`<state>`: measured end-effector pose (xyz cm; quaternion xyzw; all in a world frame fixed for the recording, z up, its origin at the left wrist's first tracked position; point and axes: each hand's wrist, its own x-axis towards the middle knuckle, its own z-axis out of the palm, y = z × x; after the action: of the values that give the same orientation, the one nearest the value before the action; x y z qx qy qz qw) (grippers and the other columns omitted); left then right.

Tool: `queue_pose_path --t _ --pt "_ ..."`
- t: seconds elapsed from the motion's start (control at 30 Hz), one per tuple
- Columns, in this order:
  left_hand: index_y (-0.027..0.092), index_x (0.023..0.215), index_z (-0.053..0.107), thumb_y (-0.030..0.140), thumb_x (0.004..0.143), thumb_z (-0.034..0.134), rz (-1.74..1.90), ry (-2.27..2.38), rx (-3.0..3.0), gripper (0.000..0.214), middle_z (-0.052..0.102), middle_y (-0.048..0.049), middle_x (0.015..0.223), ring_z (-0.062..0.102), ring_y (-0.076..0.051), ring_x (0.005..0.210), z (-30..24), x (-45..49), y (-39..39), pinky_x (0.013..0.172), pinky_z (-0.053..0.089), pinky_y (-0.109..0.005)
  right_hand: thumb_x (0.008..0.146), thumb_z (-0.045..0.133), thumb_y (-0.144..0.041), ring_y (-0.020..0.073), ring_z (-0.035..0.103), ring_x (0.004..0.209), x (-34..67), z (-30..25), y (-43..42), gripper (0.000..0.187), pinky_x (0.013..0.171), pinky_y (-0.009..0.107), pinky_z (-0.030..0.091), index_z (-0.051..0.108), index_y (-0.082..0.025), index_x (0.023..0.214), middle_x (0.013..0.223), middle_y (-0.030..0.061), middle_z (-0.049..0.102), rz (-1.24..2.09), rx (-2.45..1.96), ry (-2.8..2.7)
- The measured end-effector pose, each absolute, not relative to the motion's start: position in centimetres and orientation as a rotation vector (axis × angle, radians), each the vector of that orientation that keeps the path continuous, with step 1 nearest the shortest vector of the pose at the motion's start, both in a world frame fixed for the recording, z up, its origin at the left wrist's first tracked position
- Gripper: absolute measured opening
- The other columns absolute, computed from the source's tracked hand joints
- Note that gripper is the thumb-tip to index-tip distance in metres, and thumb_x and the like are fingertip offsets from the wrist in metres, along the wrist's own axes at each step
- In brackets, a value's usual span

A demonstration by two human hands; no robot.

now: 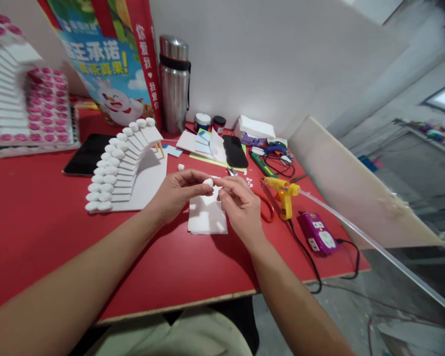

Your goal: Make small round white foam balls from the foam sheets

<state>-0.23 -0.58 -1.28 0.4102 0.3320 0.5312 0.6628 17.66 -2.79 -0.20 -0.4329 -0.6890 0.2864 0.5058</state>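
Observation:
My left hand (176, 193) and my right hand (241, 205) meet over the red table (40, 222). Between their fingertips they pinch a small white foam ball (208, 182). Just below the hands lies a stack of white foam sheets (206, 217). To the left stands a white foam staircase model (128, 165) with rows of white balls along its steps. One loose white ball (181, 167) rests on the table beyond my left hand.
A yellow glue gun (284, 194) with a long clear stick, orange scissors (267, 207) and a purple power strip (317, 233) lie right of the hands. A steel flask (174, 84), two phones (235, 151), paint jars and a pink-and-white model (25, 99) stand farther back.

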Motion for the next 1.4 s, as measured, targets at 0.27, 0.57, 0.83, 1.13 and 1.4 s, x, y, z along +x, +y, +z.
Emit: queue_pose_path --t 0.27,0.57,0.83,1.13,1.4 --pt "0.018 0.088 0.074 0.026 0.071 0.089 1.203 0.852 1.201 0.024 0.071 -0.0025 0.083 0.065 -0.016 0.078 -1.2 -0.6 -0.7 0.074 0.05 -0.027 0.095 0.06 -0.023 0.0142 0.061 0.071 17.5 0.2 -2.9 0.018 0.058 0.029 0.05 0.075 -0.023 0.104 0.095 0.0049 0.066 0.756 -0.978 -1.708" --pt "0.019 0.09 0.072 0.03 0.082 0.081 1.298 0.981 1.722 0.016 0.071 -0.0048 0.087 0.062 -0.017 0.078 -0.5 -0.4 -1.2 0.072 0.047 -0.028 0.091 0.064 -0.032 0.009 0.053 0.051 17.4 -0.1 -2.4 0.017 0.05 0.024 0.042 0.073 -0.019 0.086 0.068 -0.0015 0.061 1.088 -1.061 -1.376" --pt "0.017 0.094 0.074 0.024 0.085 0.079 1.437 0.907 1.998 0.012 0.068 -0.0062 0.097 0.06 -0.014 0.081 -0.6 -0.4 -1.0 0.073 0.048 -0.026 0.078 0.083 -0.043 0.0087 0.056 0.046 17.2 -0.1 -2.0 0.03 0.042 0.02 0.039 0.067 -0.017 0.081 0.063 -0.0022 0.065 1.605 -1.004 -1.02" --pt "0.016 0.107 0.074 0.027 0.091 0.072 1.192 1.006 1.813 0.019 0.073 -0.0044 0.088 0.065 -0.015 0.079 -1.5 -0.3 -1.1 0.073 0.048 -0.027 0.076 0.085 -0.037 0.0112 0.065 0.056 17.2 -0.3 -1.9 0.028 0.049 0.02 0.047 0.071 -0.017 0.088 0.067 -0.0009 0.07 1.437 -1.004 -1.083" --pt "0.013 0.096 0.075 0.033 0.087 0.074 1.204 0.92 1.476 0.022 0.074 -0.0056 0.083 0.065 -0.014 0.072 -0.9 0.3 -1.3 0.068 0.051 -0.026 0.075 0.085 -0.035 0.0163 0.073 0.067 17.2 -0.3 -2.1 0.027 0.061 0.027 0.058 0.072 -0.017 0.091 0.076 0.0011 0.074 1.319 -1.034 -1.188"
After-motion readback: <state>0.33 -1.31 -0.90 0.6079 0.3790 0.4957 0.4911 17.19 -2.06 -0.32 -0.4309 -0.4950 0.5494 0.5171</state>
